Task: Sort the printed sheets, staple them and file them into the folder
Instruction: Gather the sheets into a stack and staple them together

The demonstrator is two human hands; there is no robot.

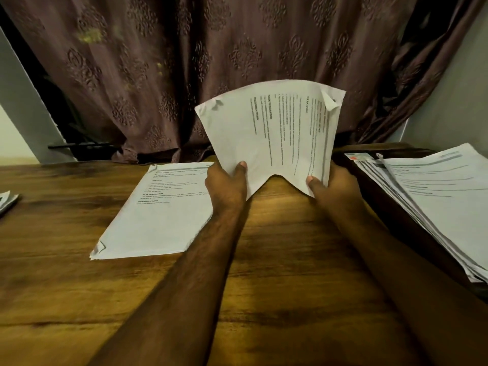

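Centre frame: left hand (227, 184) and right hand (334, 184) each hold a tight grip, thumb in front, on the lower edge of a raised, bowed sheaf of white printed sheets (272, 133). Heading "TASK GOAL" just legible, the rest blurred. Flat sheet stack (161, 215) on the brown wooden worktop (277, 260) lower left; larger pile (433, 196) cut off right.

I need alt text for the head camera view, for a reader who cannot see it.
Both hands, left hand and right hand, hold a set of printed sheets upright above a wooden table. A second set lies flat at left; a larger stack lies at right.
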